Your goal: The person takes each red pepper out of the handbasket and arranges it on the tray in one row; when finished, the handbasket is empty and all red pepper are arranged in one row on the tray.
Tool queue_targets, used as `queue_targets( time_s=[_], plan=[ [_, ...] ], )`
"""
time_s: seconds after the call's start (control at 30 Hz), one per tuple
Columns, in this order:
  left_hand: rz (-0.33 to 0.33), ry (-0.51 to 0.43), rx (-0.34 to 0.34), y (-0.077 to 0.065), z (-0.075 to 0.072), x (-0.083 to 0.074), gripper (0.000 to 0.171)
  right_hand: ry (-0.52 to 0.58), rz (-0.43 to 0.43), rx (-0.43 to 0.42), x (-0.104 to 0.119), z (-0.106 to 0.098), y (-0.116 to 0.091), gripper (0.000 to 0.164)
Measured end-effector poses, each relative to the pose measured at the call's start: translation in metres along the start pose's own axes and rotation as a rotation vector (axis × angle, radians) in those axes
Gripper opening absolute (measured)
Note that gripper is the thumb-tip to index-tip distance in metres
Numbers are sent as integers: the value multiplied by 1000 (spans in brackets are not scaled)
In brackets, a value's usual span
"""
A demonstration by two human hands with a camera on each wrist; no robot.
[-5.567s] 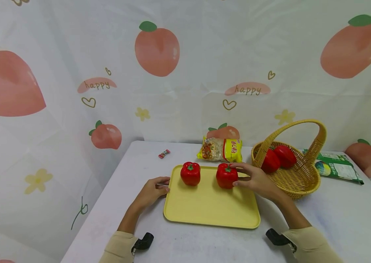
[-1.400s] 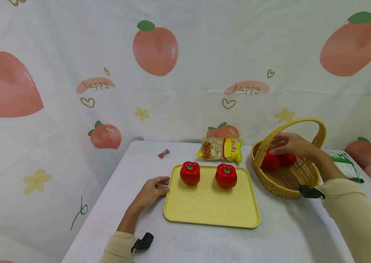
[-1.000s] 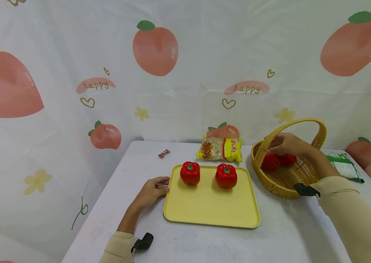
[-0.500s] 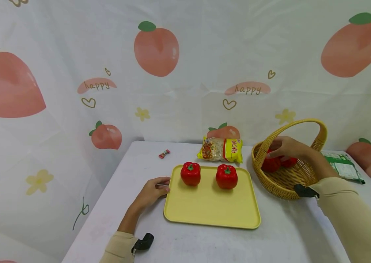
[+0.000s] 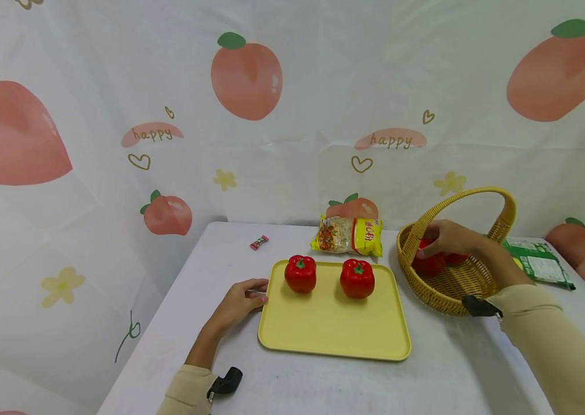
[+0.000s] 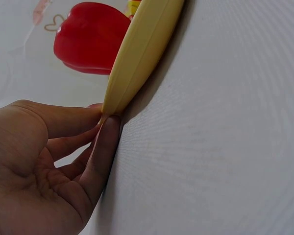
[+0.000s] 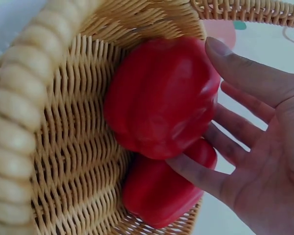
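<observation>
In the head view, my left hand (image 5: 238, 301) is at the left edge of the yellow tray (image 5: 333, 325); the left wrist view shows its thumb and fingers pinching the tray's rim (image 6: 132, 63). Two red bell peppers stand upright on the tray, a left pepper (image 5: 300, 275) and a right pepper (image 5: 357, 279). My right hand (image 5: 450, 239) reaches under the handle of the wicker basket (image 5: 429, 295). Its thumb and fingers hold a red bell pepper (image 7: 159, 98) inside, from opposite sides. A second red pepper (image 7: 164, 188) lies against that one in the basket.
Behind the tray lies a yellow food packet (image 5: 349, 235). A small wrapped candy (image 5: 259, 242) lies at the back left of the white table (image 5: 323, 383). Right of the basket is a green-and-white packet (image 5: 543, 262), partly hidden by the right arm. A printed cloth hangs behind.
My right hand has left the right pepper on the tray and gone into the basket. Over the last half second it has sunk lower around the pepper there. The left hand has stayed put.
</observation>
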State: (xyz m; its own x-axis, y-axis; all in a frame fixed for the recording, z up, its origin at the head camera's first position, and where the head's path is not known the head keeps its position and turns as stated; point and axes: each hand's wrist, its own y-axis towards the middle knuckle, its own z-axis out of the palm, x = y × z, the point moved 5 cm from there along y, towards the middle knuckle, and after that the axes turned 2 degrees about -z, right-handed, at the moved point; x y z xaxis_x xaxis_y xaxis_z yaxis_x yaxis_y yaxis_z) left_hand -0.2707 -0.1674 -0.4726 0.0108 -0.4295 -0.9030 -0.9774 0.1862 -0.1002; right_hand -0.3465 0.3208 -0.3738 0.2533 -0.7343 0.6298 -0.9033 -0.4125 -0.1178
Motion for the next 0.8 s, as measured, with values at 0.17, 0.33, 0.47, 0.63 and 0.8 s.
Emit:
queue_targets(
  time_s=[0.17,0.33,0.47,0.63,0.8],
  plan=[
    [-6,8,-4,1,0,1,44,-34,-9,-13,-1,2,2,54],
    [-10,9,-12,1,-1,1,45,-47,-17,-6,0,5,1,56],
    [-11,13,-15,1,0,0,45,-65,-9,-12,0,6,0,59],
    [-18,12,-19,1,0,2,44,-77,8,-27,0,6,-4,60],
    [-22,6,-21,1,0,1,44,-86,8,-56,6,4,-9,60]
  ],
)
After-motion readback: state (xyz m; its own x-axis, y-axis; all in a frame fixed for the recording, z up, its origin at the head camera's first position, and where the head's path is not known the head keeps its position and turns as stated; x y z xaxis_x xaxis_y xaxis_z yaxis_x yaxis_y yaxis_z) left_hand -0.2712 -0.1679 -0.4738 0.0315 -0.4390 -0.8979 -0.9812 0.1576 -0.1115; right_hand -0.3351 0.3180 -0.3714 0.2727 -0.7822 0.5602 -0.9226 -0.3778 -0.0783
